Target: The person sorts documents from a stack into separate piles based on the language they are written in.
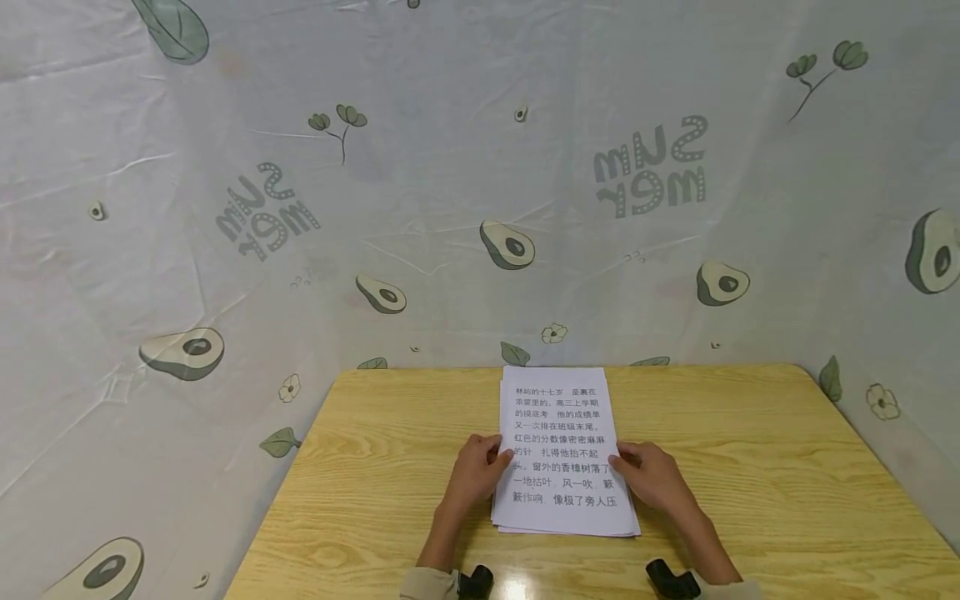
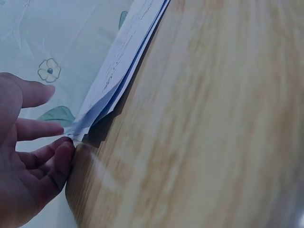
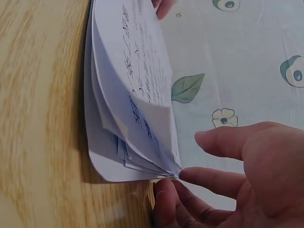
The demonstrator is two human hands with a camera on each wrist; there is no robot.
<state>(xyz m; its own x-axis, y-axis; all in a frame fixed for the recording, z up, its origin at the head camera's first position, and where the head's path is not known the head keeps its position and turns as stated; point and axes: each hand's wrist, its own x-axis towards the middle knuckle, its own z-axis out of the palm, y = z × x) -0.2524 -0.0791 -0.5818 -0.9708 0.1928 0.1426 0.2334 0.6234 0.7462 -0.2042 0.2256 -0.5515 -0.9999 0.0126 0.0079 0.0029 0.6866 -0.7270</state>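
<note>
A small stack of white sheets (image 1: 558, 517) printed with large Chinese characters stands upright to the view on the table's middle. My left hand (image 1: 475, 473) holds its left edge, thumb over the top sheet. At the opposite edge my right hand (image 1: 654, 477) grips the sheets in the same manner. In the left wrist view the fingertips meet the edge of the sheets (image 2: 126, 52), which fan slightly apart. The right wrist view shows the sheets (image 3: 154, 85) bowed and spread, with the fingers (image 3: 213, 182) pinching their edge.
The light wooden table (image 1: 765, 467) reaches out on both sides of the sheets. A pale cloth (image 1: 450, 183) printed with avocados, leaves and flowers hangs behind and beside it. Black devices (image 1: 672, 579) sit on both wrists by the sleeves.
</note>
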